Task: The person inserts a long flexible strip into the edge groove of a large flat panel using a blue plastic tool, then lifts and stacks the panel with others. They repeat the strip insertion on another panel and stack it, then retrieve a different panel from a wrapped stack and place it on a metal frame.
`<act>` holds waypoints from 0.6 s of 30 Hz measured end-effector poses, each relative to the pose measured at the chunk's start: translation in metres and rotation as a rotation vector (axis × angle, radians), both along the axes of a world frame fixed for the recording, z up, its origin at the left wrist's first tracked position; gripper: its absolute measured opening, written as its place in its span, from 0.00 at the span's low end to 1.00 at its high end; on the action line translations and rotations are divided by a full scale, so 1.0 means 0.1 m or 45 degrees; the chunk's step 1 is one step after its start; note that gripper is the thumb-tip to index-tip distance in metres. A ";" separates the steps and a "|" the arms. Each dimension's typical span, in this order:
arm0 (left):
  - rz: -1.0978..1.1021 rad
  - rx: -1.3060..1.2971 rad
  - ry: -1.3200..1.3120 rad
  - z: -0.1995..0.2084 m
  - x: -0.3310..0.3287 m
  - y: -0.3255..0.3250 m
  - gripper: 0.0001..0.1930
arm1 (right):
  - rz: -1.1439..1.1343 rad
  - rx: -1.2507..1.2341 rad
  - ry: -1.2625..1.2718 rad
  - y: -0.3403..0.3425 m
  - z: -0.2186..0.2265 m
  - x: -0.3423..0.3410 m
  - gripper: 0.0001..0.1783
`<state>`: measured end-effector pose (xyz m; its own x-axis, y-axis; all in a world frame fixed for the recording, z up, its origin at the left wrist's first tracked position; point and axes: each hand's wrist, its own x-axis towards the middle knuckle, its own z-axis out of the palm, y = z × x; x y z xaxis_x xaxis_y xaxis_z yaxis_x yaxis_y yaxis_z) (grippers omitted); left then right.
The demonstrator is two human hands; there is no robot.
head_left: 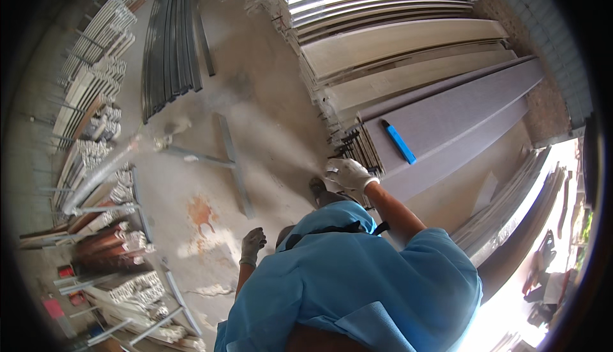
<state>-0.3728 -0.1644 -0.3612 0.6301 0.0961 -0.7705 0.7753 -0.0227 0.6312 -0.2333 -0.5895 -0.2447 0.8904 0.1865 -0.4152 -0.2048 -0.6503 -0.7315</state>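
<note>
My right hand [350,174], in a white glove, is beside the near end of a stack of long greyish-mauve panels [447,106]. Its fingers point left and look slightly apart, with nothing visible in them; whether they touch the panel ends cannot be made out. On the top panel, just ahead of that hand, lies a blue bar-shaped tool [399,142] with a black tip. My left hand [253,245], in a glove with dark grey on it, hangs low at my side over the floor. Its fingers are loosely bent and hold nothing I can see.
Cream panels [402,45] are stacked beyond the mauve ones. Dark long profiles [171,45] lie on the floor ahead, near a T-shaped metal frame [233,164]. Racks of white profiles [96,116] line the left side. Plastic-wrapped lengths [504,215] lie at right.
</note>
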 end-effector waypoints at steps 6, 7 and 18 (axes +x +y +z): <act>-0.008 -0.089 -0.113 0.15 1.13 0.36 0.17 | -0.349 -0.321 -0.541 -0.50 0.14 0.46 0.16; -0.006 0.002 -0.044 0.10 1.26 0.42 0.16 | -0.474 -0.393 -0.488 -0.68 0.14 0.42 0.19; -0.308 0.039 0.128 -0.48 3.39 1.02 0.11 | -1.084 -0.903 0.063 -1.51 -0.20 -0.06 0.17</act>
<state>-0.0333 -0.0624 -0.4091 0.5577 -0.0240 -0.8297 0.8039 -0.2331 0.5472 -0.2397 -0.7405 -0.2649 0.5943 -0.7723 -0.2242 -0.8025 -0.5513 -0.2281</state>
